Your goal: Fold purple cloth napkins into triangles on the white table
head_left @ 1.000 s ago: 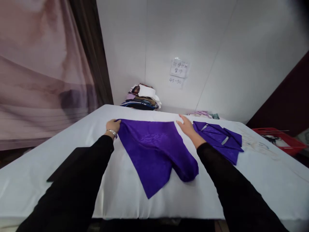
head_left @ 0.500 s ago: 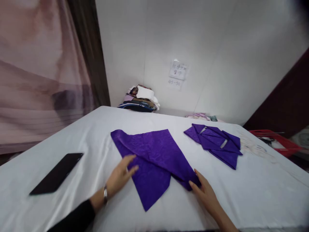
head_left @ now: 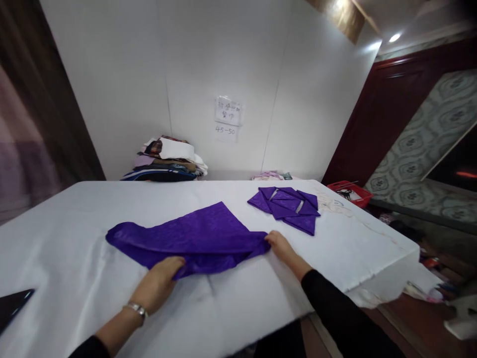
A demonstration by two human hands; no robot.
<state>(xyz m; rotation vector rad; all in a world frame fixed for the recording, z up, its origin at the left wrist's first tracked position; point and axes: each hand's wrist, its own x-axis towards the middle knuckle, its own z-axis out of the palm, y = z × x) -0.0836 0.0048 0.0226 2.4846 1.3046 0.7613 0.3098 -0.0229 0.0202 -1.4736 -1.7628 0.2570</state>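
Observation:
A purple patterned cloth napkin (head_left: 201,231) lies partly folded on the white-covered table (head_left: 223,308), its left end curled over. My left hand (head_left: 158,281), with a metal bracelet at the wrist, is closed on the napkin's near edge; the fingertips are partly hidden by the hand. At the napkin's right corner, my right hand (head_left: 279,246) pinches the cloth between thumb and fingers. Farther back on the right lies a second piece of purple folded cloth (head_left: 286,204) with overlapping pointed flaps and small pale slits.
A dark flat panel (head_left: 15,303) lies at the left edge. Against the wall sits a stack of folded clothes (head_left: 167,159), below a handwritten paper sign (head_left: 228,112). A red basket (head_left: 350,193) stands beyond the table's right side, near loose pale threads (head_left: 333,204).
My left hand has gone from open fingers over the cloth to gripping its near edge, which is now folded up. My right hand still holds the right corner. The view has turned right.

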